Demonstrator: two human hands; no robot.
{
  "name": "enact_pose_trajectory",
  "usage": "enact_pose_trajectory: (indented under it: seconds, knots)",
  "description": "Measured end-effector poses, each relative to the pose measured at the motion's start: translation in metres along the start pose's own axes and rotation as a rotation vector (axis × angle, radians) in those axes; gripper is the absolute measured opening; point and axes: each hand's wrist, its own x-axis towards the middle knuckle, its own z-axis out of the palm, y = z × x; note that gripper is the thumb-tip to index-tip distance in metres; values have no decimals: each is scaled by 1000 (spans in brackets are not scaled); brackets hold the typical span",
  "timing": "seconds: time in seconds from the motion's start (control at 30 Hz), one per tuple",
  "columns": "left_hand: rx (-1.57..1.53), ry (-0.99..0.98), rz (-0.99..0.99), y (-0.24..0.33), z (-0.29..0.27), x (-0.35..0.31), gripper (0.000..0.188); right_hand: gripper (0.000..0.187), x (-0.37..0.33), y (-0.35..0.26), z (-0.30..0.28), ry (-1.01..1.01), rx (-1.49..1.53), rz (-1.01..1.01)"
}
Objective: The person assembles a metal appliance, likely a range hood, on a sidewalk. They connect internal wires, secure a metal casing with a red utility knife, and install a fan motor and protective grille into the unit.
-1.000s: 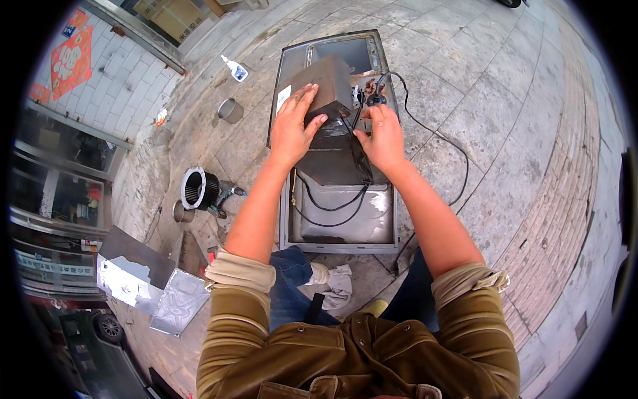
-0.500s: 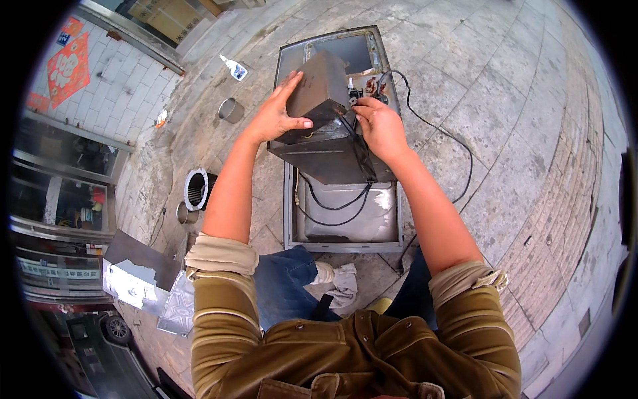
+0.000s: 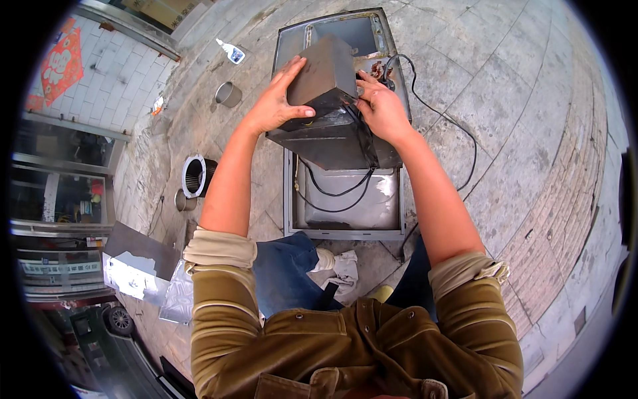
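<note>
A dark, worn metal box (image 3: 322,76) stands on a larger metal housing (image 3: 332,143), over a shallow grey metal frame (image 3: 289,193). My left hand (image 3: 282,103) lies against the box's left side, fingers and thumb spread apart over its corner. At the box's right edge, my right hand (image 3: 383,110) has its thumb and forefinger bent together while another finger reaches toward the far side. Whatever lies between those fingertips is hidden. Black cables (image 3: 363,136) run down beside that hand and loop inside the frame.
A black power cord (image 3: 458,123) curves over the paving to the right. On the left are a spray bottle (image 3: 231,52), a metal cup (image 3: 228,95), a round fan wheel (image 3: 198,176), another metal ring (image 3: 184,200) and metal sheets (image 3: 139,263). A cloth (image 3: 344,269) lies near my feet.
My right hand's fingers have shifted slightly along the box's right edge, and the small black part seen by them before is now hidden. My left hand stays on the box.
</note>
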Motion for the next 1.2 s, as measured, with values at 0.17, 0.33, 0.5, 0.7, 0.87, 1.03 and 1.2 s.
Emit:
enact_pose_trajectory:
  seconds: [0.17, 0.33, 0.5, 0.7, 0.87, 1.03, 1.2]
  knots:
    - [29, 18, -6, 2, 6, -1, 104, 24, 4, 5, -7, 130, 699, 497]
    - [164, -25, 47, 3, 6, 1, 102, 23, 6, 19, -16, 155, 339, 513]
    - [280, -51, 67, 5, 14, 2, 102, 25, 7, 6, -13, 166, 699, 663]
    - [282, -41, 68, 7, 17, 5, 100, 20, 1, 22, -22, 0, 539, 573]
    - [236, -6, 58, 3, 15, -1, 97, 15, 3, 5, -43, -139, 615, 689]
    - [317, -32, 48, 9, 23, 0, 94, 16, 2, 7, -42, -111, 509, 683]
    - [357, -21, 45, 10, 25, -2, 92, 21, 1, 10, -36, -131, 267, 593]
